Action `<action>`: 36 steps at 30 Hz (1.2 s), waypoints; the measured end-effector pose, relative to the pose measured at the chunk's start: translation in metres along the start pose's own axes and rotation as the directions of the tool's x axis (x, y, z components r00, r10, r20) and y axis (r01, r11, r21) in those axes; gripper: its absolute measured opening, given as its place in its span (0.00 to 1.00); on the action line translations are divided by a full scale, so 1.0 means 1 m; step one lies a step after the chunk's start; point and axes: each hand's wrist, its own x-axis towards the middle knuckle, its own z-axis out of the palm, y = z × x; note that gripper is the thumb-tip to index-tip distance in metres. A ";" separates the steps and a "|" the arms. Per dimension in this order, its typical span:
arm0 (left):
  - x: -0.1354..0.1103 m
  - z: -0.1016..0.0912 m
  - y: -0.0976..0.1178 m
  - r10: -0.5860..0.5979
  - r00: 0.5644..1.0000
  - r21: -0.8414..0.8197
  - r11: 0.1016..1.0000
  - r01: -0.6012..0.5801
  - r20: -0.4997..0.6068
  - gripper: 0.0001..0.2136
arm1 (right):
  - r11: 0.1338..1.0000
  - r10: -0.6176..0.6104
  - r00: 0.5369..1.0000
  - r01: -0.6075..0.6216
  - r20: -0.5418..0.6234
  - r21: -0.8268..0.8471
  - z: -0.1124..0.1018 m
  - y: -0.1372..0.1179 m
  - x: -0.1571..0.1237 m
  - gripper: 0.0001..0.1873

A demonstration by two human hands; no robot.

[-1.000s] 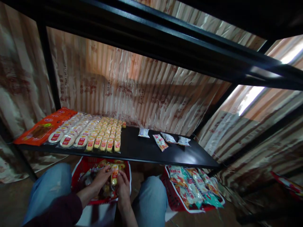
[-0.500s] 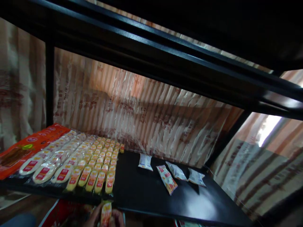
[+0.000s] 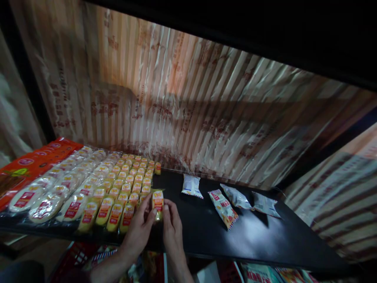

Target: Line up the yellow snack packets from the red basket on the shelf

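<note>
Between my two hands is a small yellow wrapped snack cake (image 3: 158, 202) with a red and white label, held upright above the black shelf (image 3: 203, 236). The fingers and thumb of my left hand (image 3: 141, 224) close on its left side. My right hand (image 3: 173, 226) grips its right side. Just left of my hands, rows of matching yellow wrapped cakes (image 3: 114, 216) run back toward the rear of the shelf. My left hand covers part of the front row's right end.
Rows of larger white wrapped cakes (image 3: 45, 206) lie farther left, beside a flat orange packet (image 3: 35, 161). Several small snack bags, one red and white (image 3: 223, 208), are scattered to the right. A red basket (image 3: 79, 253) sits below the front edge. A dark upper shelf (image 3: 265, 35) hangs overhead.
My hands have risen from below the shelf's front edge, carrying the yellow cake up and over the shelf beside the rows. The view has tilted down and moved closer.
</note>
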 end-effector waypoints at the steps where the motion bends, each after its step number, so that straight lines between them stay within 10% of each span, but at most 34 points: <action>1: 0.005 0.004 0.003 -0.023 1.000 -0.015 1.000 0.023 0.004 0.29 | 1.000 -0.001 1.000 0.001 0.004 -0.006 -0.001 0.000 0.007 0.17; 15: 0.054 0.013 0.044 -0.279 0.960 -0.024 0.960 0.279 -0.005 0.19 | 0.993 0.024 1.000 -0.022 -0.018 0.118 0.006 0.016 0.060 0.17; 22: 0.060 0.025 0.043 -0.211 0.977 0.070 0.975 0.213 -0.026 0.15 | 0.979 0.060 0.998 -0.053 -0.033 0.196 0.009 0.019 0.067 0.20; 36: 0.065 0.030 0.044 -0.383 0.923 -0.212 0.905 0.367 -0.037 0.14 | 0.960 0.181 0.980 -0.159 -0.078 0.229 0.005 0.029 0.069 0.22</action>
